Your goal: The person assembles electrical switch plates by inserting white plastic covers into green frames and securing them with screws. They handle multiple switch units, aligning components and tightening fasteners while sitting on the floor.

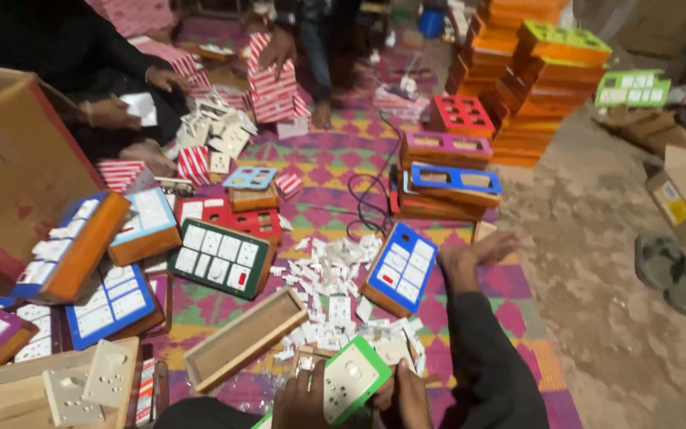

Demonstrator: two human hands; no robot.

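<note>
Nearest the lens, a green-framed switch board (352, 387) with a white socket plate sits at the bottom edge, tilted, held from both sides. On its left side the left hand (299, 401) is clenched around the frame; on its right side the right hand (408, 395) closes on the other edge, so each grip is grasping the board.

Under everything spreads a woven floor mat (335, 171) in pink, purple and yellow diamonds, with bare concrete floor (597, 262) to its right. A large cardboard box (9, 167) stands at the left edge. Orange wooden boxes form a tall stack (529, 71) at the upper right, well apart from the hands. Another person's dark-sleeved arm (482, 334) stretches in from the right, its hand resting beside a blue-framed switch board (401, 268) lying on the mat. A green-framed board with six white switches (221, 257) lies left of centre, and an empty wooden box (244, 338) lies just below it. Between these, a scatter of small white switch parts (331, 278) covers the mat. Red-and-white striped cartons (273, 79) sit near other people's hands at the top.
</note>
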